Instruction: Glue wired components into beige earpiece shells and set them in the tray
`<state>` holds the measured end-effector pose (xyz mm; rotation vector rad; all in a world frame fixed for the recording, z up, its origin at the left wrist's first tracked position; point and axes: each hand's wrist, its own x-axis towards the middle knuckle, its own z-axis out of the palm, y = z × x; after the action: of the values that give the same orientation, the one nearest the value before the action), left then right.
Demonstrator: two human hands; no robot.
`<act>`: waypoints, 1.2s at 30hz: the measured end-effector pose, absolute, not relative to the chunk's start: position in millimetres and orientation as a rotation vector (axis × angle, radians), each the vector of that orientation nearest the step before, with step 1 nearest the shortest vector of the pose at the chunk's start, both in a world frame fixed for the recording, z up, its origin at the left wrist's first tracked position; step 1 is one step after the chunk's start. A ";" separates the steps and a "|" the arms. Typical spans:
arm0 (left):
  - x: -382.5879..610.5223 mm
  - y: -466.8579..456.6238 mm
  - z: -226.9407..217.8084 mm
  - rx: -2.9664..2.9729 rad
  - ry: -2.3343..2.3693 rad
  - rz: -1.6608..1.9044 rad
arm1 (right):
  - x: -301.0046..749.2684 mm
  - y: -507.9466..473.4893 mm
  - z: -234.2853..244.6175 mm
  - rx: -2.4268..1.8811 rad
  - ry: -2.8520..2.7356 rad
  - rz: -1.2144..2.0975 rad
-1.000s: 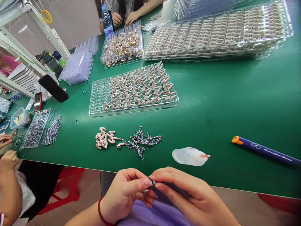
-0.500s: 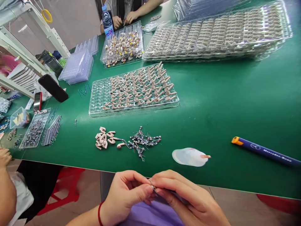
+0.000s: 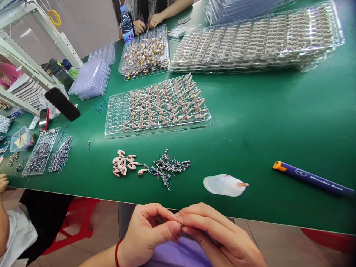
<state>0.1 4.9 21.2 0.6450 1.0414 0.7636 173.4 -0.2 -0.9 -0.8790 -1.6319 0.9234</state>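
My left hand [image 3: 148, 230] and my right hand [image 3: 214, 235] meet fingertip to fingertip below the near edge of the green table [image 3: 278, 122], over my lap. Both pinch one tiny part between them, too small to name. Beyond them on the table lie a heap of pink curved shells [image 3: 124, 165] and a tangle of small wired parts [image 3: 168, 167]. A white shallow dish [image 3: 222, 184] with one pink piece on its rim lies to the right. Further back a clear tray [image 3: 116, 118] holds rows of pink shells.
A blue pen-like tool with an orange tip [image 3: 311, 178] lies at right. Stacked filled trays [image 3: 258, 37] stand at the back, empty trays [image 3: 90, 78] and a phone [image 3: 62, 104] at left. One co-worker's hands [image 3: 146, 22] work across the table; another's arm [image 3: 4, 207] is at left.
My two hands have dropped slightly lower and closed tighter on the tiny part, hiding it. The co-worker's hands at left have pulled back off the table.
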 end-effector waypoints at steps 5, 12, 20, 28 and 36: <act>0.5 4.0 21.6 0.650 1.059 0.757 | 173.6 -0.6 0.3 -0.874 -1.628 0.919; 1.9 4.3 21.4 0.657 1.045 0.757 | 171.2 -3.9 -3.8 -0.878 -1.631 0.906; 1.1 6.4 29.4 0.646 1.042 0.718 | 171.4 -1.8 -1.3 -0.897 -1.580 0.935; 3.2 7.8 30.9 0.694 1.057 0.750 | 170.5 -4.3 -3.5 -0.889 -1.535 0.981; 4.0 5.9 29.2 0.713 1.041 0.769 | 167.0 -3.8 -3.6 -0.894 -1.511 0.967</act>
<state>4.0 5.9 29.2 0.7127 1.0411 0.7688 167.0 -3.8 -3.6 -0.8941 -1.5106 0.9670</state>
